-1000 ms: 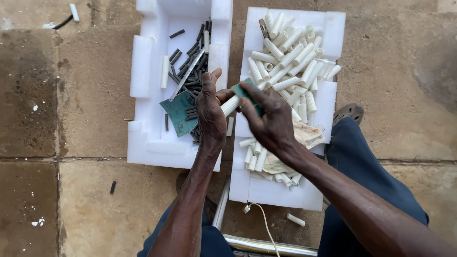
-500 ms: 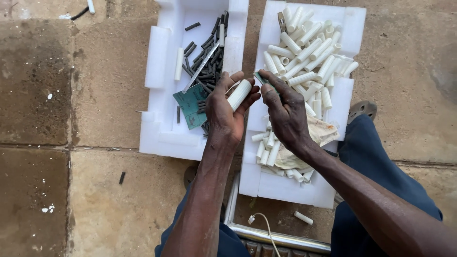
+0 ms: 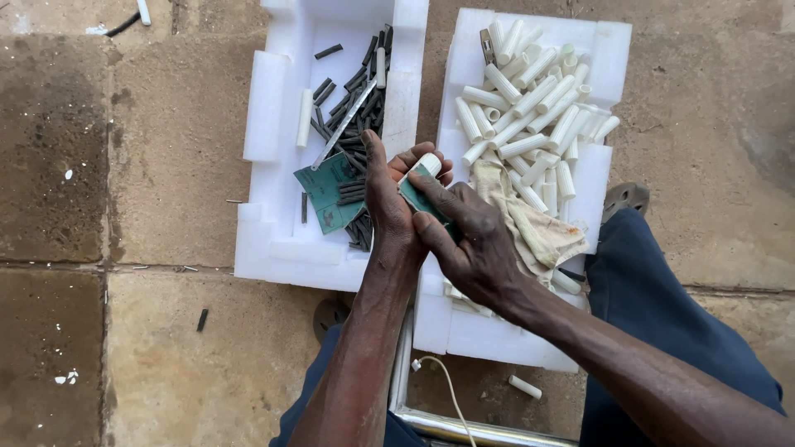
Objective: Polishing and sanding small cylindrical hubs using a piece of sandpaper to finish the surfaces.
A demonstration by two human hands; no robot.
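Observation:
My left hand grips a short white tube, its tip poking out above my fingers. Pressed against that tube is a green piece of abrasive paper, which my right hand holds wrapped around it. Both hands hover over the gap between two white foam trays. The right foam tray carries a heap of white tubes and a stained rag. In the left foam tray lie several dark short rods, a metal blade and another green sheet.
The trays rest on rough stone paving with dark joints. A loose white tube and a white cord lie near a metal bar by my knees. My blue trouser leg is at the right. A dark rod lies on the floor.
My hands have come together: the right hand now presses the green paper around the tube held in the left. The view has shifted slightly downward.

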